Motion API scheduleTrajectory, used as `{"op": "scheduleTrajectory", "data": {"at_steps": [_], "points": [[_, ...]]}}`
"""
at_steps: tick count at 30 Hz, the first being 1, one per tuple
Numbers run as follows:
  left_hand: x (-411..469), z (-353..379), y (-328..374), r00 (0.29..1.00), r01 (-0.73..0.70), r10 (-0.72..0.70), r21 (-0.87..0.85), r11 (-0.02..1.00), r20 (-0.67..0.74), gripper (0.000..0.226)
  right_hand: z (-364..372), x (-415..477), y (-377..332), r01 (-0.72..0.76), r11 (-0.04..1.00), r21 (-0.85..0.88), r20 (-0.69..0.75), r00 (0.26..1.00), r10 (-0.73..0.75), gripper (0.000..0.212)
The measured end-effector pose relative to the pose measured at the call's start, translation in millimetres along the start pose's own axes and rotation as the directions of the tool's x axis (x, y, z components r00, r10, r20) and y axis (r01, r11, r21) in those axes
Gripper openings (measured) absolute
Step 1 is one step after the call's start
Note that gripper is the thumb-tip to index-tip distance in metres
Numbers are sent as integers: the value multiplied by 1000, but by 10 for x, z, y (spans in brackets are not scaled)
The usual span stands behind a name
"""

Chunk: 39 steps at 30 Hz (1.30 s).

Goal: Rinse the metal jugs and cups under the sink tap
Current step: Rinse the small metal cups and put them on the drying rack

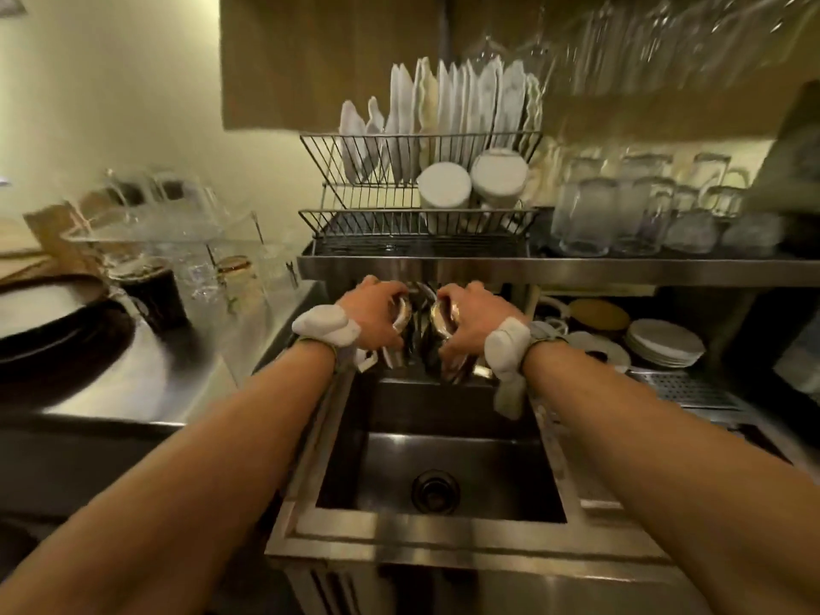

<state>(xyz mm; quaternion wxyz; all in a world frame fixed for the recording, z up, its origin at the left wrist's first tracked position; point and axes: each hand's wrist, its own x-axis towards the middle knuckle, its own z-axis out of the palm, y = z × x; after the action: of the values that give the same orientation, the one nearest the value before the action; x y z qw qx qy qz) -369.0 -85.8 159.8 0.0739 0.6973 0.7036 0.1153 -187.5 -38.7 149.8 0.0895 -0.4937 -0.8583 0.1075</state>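
At twelve o'clock above the dark steel sink (443, 454), the left hand (377, 315) grips a shiny metal cup (401, 315). The right hand (475, 317) grips another blurred metal vessel (441, 315), both largely hidden by fingers.

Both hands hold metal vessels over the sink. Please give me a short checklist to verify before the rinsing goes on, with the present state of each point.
1. Left hand grips a metal vessel: ok.
2. Right hand grips the other metal vessel: ok.
3. Both vessels are over the sink at its back edge, not over the counter: ok.
4. Water is running from the tap: cannot tell; the picture is blurred there.
5. Drain is free of items: ok.
6. Whether the vessels are jugs or cups, and which way they tilt: cannot tell.
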Motion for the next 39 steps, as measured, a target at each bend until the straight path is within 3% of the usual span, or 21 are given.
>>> {"op": "scheduleTrajectory", "data": {"at_steps": [7, 9, 14, 20, 26, 34, 39], "points": [[41, -1066, -43, 987, -65, 55, -60, 996, -151, 76, -933, 225, -483, 124, 988, -89, -149, 979, -137, 97], [102, -1331, -138, 976, -76, 65, -45, 996, -209, 80, -1137, 356, -651, 133, 986, -98, -193, 970, -150, 98], [357, -1802, -444, 948, -119, 126, 43, 992, -291, 88, -1437, 751, -958, 162, 982, -93, -287, 940, -182, 75], [744, -2201, -758, 922, -161, 200, 142, 977, -331, 93, -1679, 1264, -1290, 143, 981, -129, -386, 904, -183, 87], [1081, -2125, -898, 904, -180, 253, 229, 957, -346, 93, -1588, 1530, -1337, 87, 979, -186, -405, 901, -157, 91], [1203, -1925, -1058, 919, -175, 229, 190, 966, -322, 71, -1354, 1728, -1315, 92, 976, -197, -387, 907, -163, 96], [1254, -1893, -1124, 917, -170, 211, 147, 974, -338, 71, -1269, 1803, -1299, 105, 977, -185, -364, 916, -167, 96]]}}
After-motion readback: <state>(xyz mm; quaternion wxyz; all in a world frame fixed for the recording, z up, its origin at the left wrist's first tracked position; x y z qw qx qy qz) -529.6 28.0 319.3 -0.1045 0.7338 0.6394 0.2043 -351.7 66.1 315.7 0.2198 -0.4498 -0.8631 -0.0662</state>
